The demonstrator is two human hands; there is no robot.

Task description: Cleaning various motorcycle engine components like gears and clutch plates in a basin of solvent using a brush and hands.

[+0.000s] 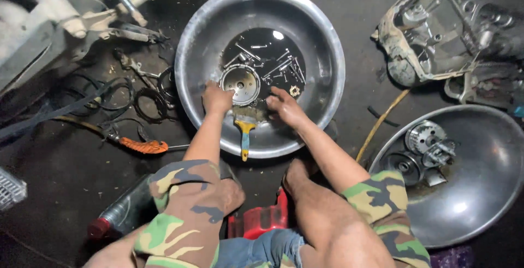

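Note:
A large metal basin [207, 22] sits on the dark floor with dirty liquid, several bolts [278, 66] and a round metal engine part [240, 84] in it. My left hand [216, 97] grips the edge of that round part. My right hand [284, 107] reaches into the liquid beside it, fingers curled; whether it holds anything is hidden. A paintbrush with a yellow and blue handle [245, 134] lies on the basin's near wall between my hands.
A second metal basin [491, 191] at the right holds gear and clutch parts [423, 148]. An engine casing [431, 33] lies at upper right. Rubber rings, tools and an orange-handled screwdriver [143, 146] lie left. A plastic bottle [117, 213] and red stool [262, 219] are near my legs.

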